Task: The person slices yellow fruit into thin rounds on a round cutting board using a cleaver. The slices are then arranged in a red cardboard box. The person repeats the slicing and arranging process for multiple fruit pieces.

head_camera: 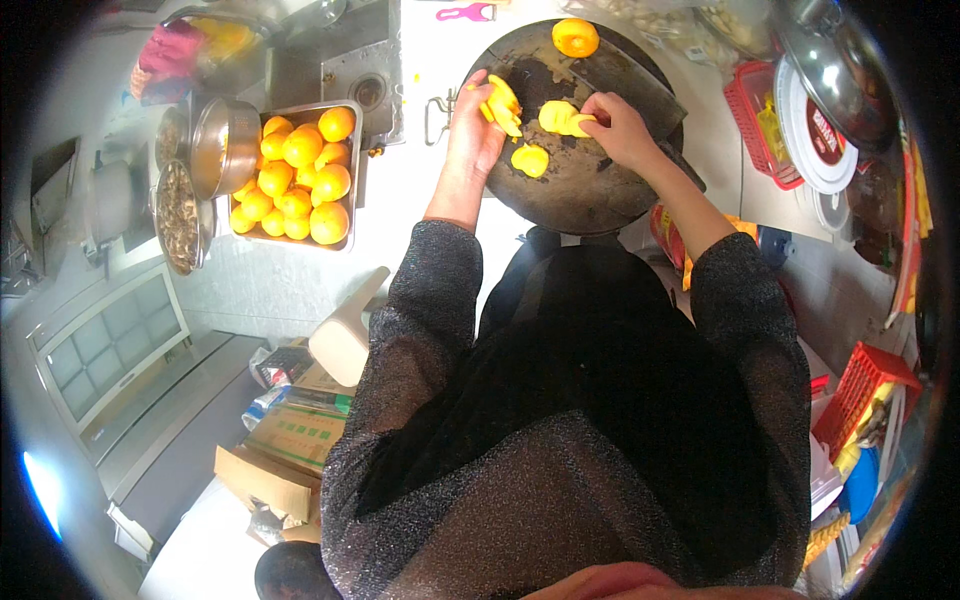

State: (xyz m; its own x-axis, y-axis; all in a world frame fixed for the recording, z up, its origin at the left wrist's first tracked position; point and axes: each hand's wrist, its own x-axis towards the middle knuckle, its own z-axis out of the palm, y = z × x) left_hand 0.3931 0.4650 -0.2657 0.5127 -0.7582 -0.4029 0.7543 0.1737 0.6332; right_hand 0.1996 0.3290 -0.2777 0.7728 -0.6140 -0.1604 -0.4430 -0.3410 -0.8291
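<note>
Several slices of orange-yellow fruit (502, 105) lie fanned in my left hand (478, 133), which is over the left side of a round, dark chopping board (570, 202). At the board's right, my right hand (616, 131) has its fingertips on the end slice of a short row of fruit slices (559, 118). Below them, a cut piece of the fruit (530, 160) rests alone on the board. A peeled, whole-looking fruit (575, 37) sits at the far edge, beside a broad cleaver (634, 79) lying flat, its handle towards the right rim.
Left of the board are a metal tray (357, 161) of orange fruit, a steel pot (225, 150) and a sink (364, 60). A pink peeler (466, 12) lies beyond. A red basket (757, 124) and a white lid (814, 135) stand at right.
</note>
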